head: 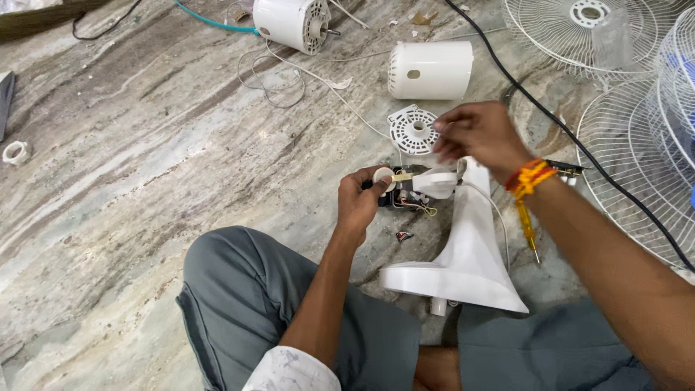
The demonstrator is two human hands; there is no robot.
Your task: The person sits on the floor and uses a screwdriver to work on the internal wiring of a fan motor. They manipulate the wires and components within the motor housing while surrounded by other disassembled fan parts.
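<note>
My left hand grips a small white round knob part with a strip of tan tape at the top of a white fan stand, which lies tilted on the stone floor between my knees. Dark switch parts with thin wires show at the stand's neck. My right hand hovers just above the neck with fingers pinched together; what it pinches is too small to tell. A red and yellow thread band circles that wrist.
A white slotted round cover lies behind the hands, with a white cylindrical housing and a fan motor farther back. Wire fan guards fill the right side. A yellow-handled screwdriver and black cable lie nearby.
</note>
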